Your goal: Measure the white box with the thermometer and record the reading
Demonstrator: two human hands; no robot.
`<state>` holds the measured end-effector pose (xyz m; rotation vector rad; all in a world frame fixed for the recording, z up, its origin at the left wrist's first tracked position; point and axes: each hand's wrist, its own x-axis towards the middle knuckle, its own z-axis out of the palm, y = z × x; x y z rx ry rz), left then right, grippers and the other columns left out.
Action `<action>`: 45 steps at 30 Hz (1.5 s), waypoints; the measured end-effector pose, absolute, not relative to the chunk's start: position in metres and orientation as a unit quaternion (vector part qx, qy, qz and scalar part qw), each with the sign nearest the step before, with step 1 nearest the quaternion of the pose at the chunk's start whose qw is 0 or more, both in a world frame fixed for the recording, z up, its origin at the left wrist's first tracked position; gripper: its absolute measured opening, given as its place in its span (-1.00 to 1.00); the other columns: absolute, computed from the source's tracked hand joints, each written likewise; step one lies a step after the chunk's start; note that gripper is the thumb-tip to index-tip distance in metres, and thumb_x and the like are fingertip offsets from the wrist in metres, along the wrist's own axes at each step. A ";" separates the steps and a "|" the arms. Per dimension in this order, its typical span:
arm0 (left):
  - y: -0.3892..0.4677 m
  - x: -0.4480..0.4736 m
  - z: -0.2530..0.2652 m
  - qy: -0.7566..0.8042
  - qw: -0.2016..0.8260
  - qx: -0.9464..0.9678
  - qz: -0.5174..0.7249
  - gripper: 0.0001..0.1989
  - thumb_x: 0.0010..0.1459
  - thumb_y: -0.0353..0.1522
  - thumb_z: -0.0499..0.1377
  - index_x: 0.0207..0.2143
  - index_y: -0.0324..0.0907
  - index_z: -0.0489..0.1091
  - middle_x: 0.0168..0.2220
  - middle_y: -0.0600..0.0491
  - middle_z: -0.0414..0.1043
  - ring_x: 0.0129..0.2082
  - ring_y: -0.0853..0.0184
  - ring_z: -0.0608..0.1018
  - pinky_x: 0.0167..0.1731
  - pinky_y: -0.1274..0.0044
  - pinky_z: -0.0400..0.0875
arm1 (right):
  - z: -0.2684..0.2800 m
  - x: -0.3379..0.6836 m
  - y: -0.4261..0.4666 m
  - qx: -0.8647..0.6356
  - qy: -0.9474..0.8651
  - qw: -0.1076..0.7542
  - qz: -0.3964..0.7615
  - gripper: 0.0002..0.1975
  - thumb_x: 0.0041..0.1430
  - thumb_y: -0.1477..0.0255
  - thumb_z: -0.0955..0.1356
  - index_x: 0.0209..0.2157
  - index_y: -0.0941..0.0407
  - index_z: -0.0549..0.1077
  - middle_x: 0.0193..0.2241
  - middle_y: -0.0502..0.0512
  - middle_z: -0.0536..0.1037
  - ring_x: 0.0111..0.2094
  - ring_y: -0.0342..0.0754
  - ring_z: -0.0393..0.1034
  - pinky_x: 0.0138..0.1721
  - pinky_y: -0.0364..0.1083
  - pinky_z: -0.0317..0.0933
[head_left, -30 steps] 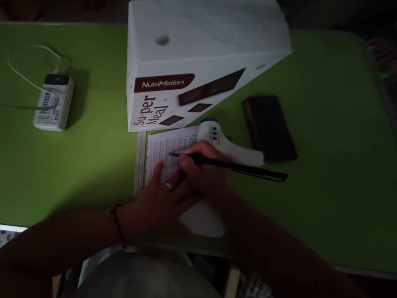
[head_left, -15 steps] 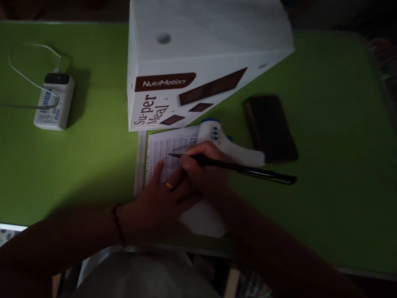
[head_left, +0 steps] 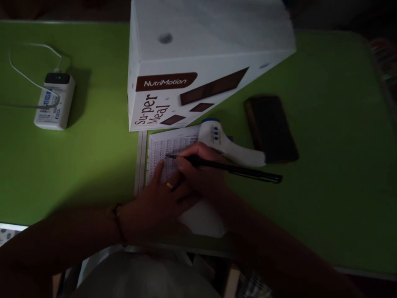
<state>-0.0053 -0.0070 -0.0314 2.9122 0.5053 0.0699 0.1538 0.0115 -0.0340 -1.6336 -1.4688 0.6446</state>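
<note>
The right hand (head_left: 201,171) grips a black pen (head_left: 226,167), tip on the printed sheet (head_left: 164,149) hemmed by the white box (head_left: 186,62) beyond; the left hand (head_left: 158,203) lies flat on it. Open green table (head_left: 77,165) spreads left. The pen tip has slid slightly left since a moment ago

Dim room; a green table (head_left: 325,165) with dark surroundings beyond its edges

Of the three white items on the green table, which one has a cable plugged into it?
The small white power bank at far left: a white cable loops into its dark top end. The NutriMotion box and the thermometer have none.
</note>
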 end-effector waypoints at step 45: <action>-0.005 -0.005 -0.029 0.165 0.069 0.984 0.018 -0.07 0.22 0.23 0.12 0.42 -0.14 0.10 0.44 -0.14 0.01 0.41 -0.23 0.06 0.23 -0.22 0.16 | -0.026 0.156 0.014 -0.655 -0.567 0.422 0.266 -0.90 -0.02 0.40 0.32 -0.55 -0.01 0.31 -0.65 -0.05 0.42 -0.57 -0.04 0.34 -0.50 -0.05 0.26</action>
